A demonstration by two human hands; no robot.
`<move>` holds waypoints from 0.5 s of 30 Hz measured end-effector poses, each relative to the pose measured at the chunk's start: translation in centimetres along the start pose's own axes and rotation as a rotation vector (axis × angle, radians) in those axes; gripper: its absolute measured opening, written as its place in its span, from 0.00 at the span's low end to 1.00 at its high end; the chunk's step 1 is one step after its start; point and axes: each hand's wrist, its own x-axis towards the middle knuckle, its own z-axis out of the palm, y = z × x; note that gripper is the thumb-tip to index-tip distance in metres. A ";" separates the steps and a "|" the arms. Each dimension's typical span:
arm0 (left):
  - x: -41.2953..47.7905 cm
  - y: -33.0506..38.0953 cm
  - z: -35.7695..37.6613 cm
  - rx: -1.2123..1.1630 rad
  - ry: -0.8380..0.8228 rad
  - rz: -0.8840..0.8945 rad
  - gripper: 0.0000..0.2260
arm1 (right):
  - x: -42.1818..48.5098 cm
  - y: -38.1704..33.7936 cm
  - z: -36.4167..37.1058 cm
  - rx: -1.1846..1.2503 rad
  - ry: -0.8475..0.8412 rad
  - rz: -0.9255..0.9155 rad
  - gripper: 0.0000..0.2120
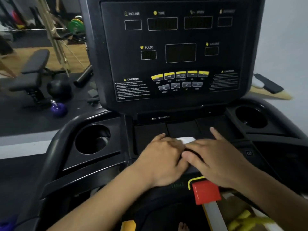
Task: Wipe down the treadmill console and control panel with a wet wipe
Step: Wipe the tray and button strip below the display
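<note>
Left hand (164,157), right hand (216,158) cover white wipe (185,140); small edge showing

The person's left hand (164,158) and right hand (216,158) are bare, the forearms (106,199) uncovered to the frame's edge, and a bare foot (183,227) shows below.

A white wet wipe (186,140) peeks out flat from under the fingers of the left hand (164,157) and right hand (215,157), on the black control panel (150,130) beneath them, with the unlit treadmill console (180,52) rising beyond the fingertips.
</note>
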 end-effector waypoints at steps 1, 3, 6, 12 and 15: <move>1.4 1.0 0.3 -0.011 -0.023 0.030 0.29 | -0.6 1.1 -0.1 -0.006 0.001 0.061 0.44; 4.9 2.9 1.0 -0.017 -0.106 0.089 0.26 | -1.4 3.1 -0.7 -0.002 0.009 0.177 0.38; 9.6 5.1 1.9 -0.011 -0.181 0.146 0.26 | -1.6 6.3 -0.8 -0.022 0.046 0.325 0.37; 13.6 5.7 2.6 0.088 -0.245 0.136 0.28 | 0.6 7.5 -0.7 0.044 0.141 0.483 0.36; 13.8 5.2 2.2 0.109 -0.237 0.128 0.28 | 0.9 7.2 -0.3 0.111 0.123 0.495 0.34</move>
